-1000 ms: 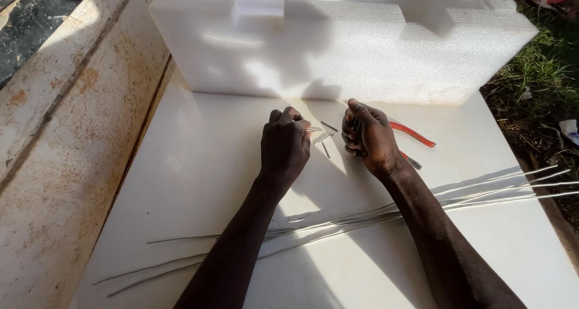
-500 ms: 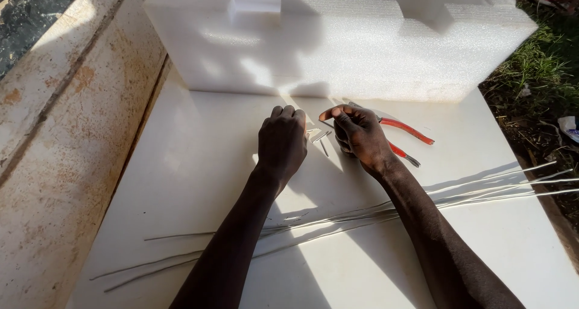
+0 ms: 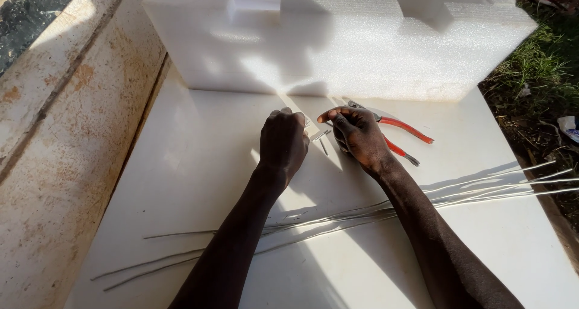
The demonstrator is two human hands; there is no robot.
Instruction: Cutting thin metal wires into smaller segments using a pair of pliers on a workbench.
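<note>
Left hand (image 3: 282,141) curled, knuckles up, fingertips pinched on a short piece of wire (image 3: 318,135) just above the white worktop (image 3: 181,164). Right hand (image 3: 357,134) loosely curled, index finger extended toward the same wire; whether it grips it cannot be told. Red-handled pliers (image 3: 403,134) lie just beside the right hand. Long wire rods (image 3: 482,191) cross beneath both forearms. White foam block (image 3: 338,49) stands behind.

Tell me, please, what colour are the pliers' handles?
Red, on the pliers in the head view.
</note>
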